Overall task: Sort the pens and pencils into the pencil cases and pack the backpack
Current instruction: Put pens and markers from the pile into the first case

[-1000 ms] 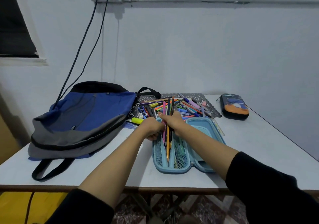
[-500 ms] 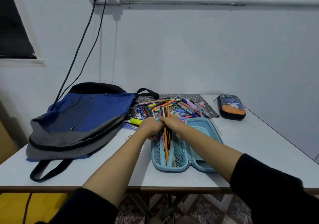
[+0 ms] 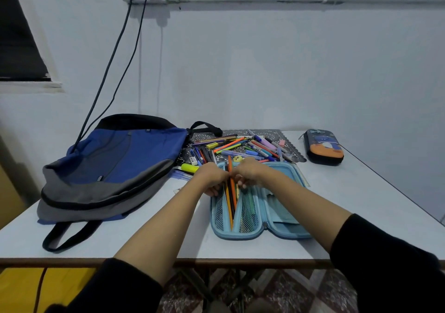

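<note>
1. Surface [image 3: 361,204]: white, carries all items.
2. Backpack [image 3: 115,168]: blue and grey, lying flat at the left.
3. Light-blue pencil case [image 3: 286,206]: unzipped, spread flat at centre front, mesh pockets showing.
4. Dark lace mat [image 3: 272,133]: behind the open case.
5. Loose pens and pencils [image 3: 240,147]: heaped on the mat.
6. Dark pencil case [image 3: 322,147]: zipped, far right, well apart.
7. Pencil bundle [image 3: 231,197]: lower ends inside the left mesh pocket, upper ends sticking out past the knuckles.
8. Left grip [image 3: 212,176]: fingers curled, closed on the bundle's left side.
9. Right grip [image 3: 248,171]: fingers curled, pinching the bundle from the right.
</note>
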